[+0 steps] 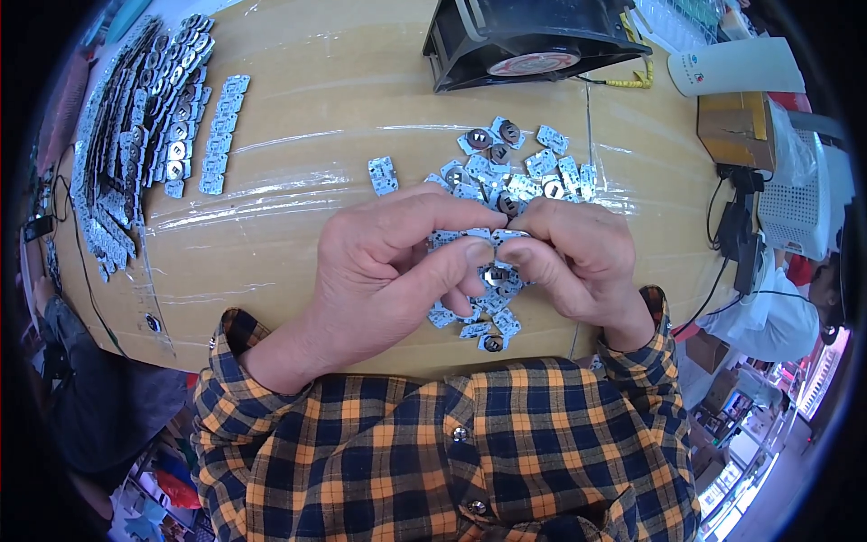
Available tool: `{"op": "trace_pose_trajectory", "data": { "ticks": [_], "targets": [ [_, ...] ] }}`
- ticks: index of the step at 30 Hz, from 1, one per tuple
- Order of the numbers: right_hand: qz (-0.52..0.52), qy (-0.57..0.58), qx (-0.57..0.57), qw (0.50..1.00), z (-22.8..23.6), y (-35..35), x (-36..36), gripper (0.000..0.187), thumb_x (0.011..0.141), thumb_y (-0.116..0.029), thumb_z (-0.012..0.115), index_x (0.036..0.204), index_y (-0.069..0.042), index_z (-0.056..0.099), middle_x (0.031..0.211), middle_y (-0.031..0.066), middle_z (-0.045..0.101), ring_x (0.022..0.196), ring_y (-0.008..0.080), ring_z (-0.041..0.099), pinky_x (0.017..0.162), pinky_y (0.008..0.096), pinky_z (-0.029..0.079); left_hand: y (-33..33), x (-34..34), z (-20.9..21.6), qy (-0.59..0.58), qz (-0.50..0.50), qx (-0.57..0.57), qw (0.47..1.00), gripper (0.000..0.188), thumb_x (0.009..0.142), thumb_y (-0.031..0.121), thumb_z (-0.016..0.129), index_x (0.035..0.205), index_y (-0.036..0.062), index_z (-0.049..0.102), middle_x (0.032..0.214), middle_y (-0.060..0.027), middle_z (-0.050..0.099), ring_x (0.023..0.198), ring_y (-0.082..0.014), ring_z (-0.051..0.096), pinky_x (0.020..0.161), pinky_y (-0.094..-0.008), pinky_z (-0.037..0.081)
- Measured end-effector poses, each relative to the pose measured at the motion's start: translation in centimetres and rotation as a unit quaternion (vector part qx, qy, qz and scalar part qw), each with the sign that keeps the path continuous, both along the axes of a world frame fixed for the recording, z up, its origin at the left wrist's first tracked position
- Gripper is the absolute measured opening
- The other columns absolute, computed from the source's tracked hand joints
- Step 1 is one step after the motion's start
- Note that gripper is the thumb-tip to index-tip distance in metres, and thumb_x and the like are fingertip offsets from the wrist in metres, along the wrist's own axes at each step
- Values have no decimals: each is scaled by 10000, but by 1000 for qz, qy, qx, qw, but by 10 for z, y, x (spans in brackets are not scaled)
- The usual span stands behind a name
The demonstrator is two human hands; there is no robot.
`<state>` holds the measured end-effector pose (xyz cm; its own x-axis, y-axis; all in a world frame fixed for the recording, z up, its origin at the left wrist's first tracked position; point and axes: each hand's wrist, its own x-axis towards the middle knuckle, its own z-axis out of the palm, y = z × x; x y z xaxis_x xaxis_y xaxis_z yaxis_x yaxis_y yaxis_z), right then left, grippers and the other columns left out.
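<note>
In front of my chest, my left hand [375,262] pinches a small white circuit board [448,238] between thumb and forefinger. My right hand [578,257], fingertips almost touching the left's, is closed on a board piece [511,237] beside it. Whether the two pieces are joined is hard to make out. Under and beyond both hands lies a loose pile of small circuit boards [542,163], some carrying round dark parts. One single board [383,176] rests apart, to the left of the pile.
Rows of unbroken board strips [167,108] are stacked at the far left, with one separate strip [223,135] beside them. A black fan [533,41] stands at the back. At the right are a white cup [736,67], a cardboard box [736,134] and cables.
</note>
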<state>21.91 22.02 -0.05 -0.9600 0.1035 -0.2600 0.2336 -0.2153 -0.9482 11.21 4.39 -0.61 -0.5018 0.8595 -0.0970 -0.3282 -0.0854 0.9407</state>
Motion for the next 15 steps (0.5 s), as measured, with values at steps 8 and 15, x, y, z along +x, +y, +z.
{"op": "trace_pose_trajectory", "data": {
  "ticks": [8, 15],
  "targets": [
    [14, 11, -22, 1000, 11, 2, 12, 178, 959, -131, 582, 853, 10, 610, 609, 25, 558, 437, 71, 476, 411, 229, 377, -4, -11, 6, -119, -40, -24, 992, 177, 891, 30, 637, 1050, -47, 623, 703, -78, 648, 574, -112, 630, 507, -223, 516],
    [-61, 18, -165, 984, -1, -5, 5, 216, 989, -138, 536, 839, 14, 567, 548, -1, 497, 408, 41, 428, 376, 200, 357, -4, -5, 0, -48, 2, 15, 999, 193, 882, 10, 630, 1062, -58, 619, 761, -116, 658, 631, -142, 653, 550, -233, 527]
  ]
}}
